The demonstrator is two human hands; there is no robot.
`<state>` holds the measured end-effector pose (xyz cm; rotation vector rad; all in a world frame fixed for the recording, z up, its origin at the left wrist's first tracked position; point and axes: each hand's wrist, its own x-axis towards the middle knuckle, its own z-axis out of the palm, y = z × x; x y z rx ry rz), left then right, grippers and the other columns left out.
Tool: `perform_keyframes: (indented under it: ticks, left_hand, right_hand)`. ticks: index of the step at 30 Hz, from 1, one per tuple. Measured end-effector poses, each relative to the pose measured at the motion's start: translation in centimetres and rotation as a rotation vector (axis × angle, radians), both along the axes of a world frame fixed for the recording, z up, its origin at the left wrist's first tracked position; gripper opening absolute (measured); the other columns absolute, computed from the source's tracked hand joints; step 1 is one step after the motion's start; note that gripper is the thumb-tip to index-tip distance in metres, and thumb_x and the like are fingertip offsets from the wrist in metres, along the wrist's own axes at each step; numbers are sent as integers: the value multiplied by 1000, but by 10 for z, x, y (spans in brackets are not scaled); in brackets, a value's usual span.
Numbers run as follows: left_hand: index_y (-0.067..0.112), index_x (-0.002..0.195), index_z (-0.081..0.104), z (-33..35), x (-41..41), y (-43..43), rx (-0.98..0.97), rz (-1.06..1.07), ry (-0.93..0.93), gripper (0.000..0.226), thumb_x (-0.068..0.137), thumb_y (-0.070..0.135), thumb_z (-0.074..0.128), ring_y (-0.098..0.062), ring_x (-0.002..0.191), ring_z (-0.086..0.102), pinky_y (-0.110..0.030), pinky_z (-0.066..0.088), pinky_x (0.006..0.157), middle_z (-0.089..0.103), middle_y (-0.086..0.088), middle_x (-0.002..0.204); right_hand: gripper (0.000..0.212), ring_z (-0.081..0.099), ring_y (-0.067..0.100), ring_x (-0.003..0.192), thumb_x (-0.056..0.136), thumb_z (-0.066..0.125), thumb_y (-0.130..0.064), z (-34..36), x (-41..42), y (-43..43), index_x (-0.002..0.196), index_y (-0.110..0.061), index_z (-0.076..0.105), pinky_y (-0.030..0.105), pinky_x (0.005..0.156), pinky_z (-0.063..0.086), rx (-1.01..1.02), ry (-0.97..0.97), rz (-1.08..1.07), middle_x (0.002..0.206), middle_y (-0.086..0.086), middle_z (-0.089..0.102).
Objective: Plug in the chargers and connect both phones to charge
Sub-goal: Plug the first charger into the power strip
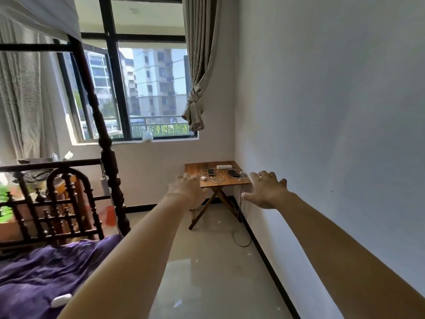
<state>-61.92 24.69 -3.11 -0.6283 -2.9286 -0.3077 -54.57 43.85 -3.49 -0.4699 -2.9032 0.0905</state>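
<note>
A small wooden folding table [195, 168] stands in the far corner under the window. On it lie two dark phones, one [211, 172] at the middle and one [233, 173] to the right. A white power strip [224, 166] sits at the table's back edge. A white charger [203, 178] with coiled white cable [216, 179] lies at the front, and another charger [241, 173] is beside the right phone. My left hand [187, 192] and my right hand [266, 191] are stretched out in front of me, fingers spread, holding nothing, well short of the table.
A dark carved wooden bed frame [69, 203] with a purple blanket [46, 272] fills the left. A cord [240, 226] hangs from the table and loops on the tiled floor. The white wall [333, 134] runs along the right. A small white object [61, 300] lies on the blanket.
</note>
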Motion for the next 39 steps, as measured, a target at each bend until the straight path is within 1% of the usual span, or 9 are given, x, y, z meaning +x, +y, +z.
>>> perform_keyframes:
  ticks: [3,7,13,19,24,28,31,34,39]
  left_hand:
    - [18,147,30,-6,-60,30,-19,-26,10,62,93,47,43,-33,137,28,-50,35,105,36,-13,149]
    - [18,146,33,-12,-138,74,3,-49,9,59,94,44,43,-32,135,31,-49,35,103,38,-13,146]
    - [16,144,35,-2,-252,140,25,-20,-16,60,94,47,43,-33,135,31,-49,35,104,39,-14,145]
    - [17,144,35,-7,-368,199,65,-7,-58,59,93,45,43,-33,136,30,-51,34,106,37,-13,148]
    - [17,143,35,-18,-471,253,9,-44,-26,58,93,44,45,-33,136,29,-51,35,106,38,-13,147]
    - [17,145,34,-22,-564,287,-19,-66,-6,58,94,43,43,-32,136,30,-50,36,103,38,-13,147]
    - [18,145,34,-21,-633,311,-11,-66,-13,57,94,42,43,-32,135,31,-50,35,103,38,-12,147]
    - [18,145,35,-19,-693,337,0,-68,-25,57,94,42,43,-32,135,31,-50,36,104,39,-12,146]
    - [19,144,36,-32,-787,388,19,-106,-49,55,94,42,43,-32,133,33,-49,38,103,41,-12,144]
  right_hand:
    - [74,23,29,137,87,51,-52,-3,-60,26,146,-18,22,51,106,25,-1,-9,-12,151,10,28]
    - [76,23,29,137,87,53,-51,-7,-139,66,147,-17,22,51,106,24,22,-1,-8,150,10,29]
    - [71,24,29,136,88,53,-49,4,-258,137,145,-16,25,50,107,24,15,-1,-13,149,11,30]
    - [75,23,29,137,88,52,-50,-9,-371,192,147,-16,20,51,107,24,-6,-52,0,149,11,29]
    - [71,26,29,134,88,51,-48,-22,-474,239,145,-16,24,50,105,26,-7,-54,-4,147,11,32]
    - [71,24,29,136,88,51,-49,-27,-563,277,145,-16,24,50,106,24,-8,-62,-33,149,10,30]
    - [73,23,29,137,88,51,-50,-25,-625,302,146,-16,22,51,107,24,2,-77,-52,150,10,29]
    - [71,24,29,136,88,51,-49,-21,-684,328,145,-16,25,51,106,25,21,-76,-62,149,11,30]
    - [71,23,30,136,89,50,-49,-25,-778,373,145,-14,23,51,107,25,21,-93,-74,150,12,28]
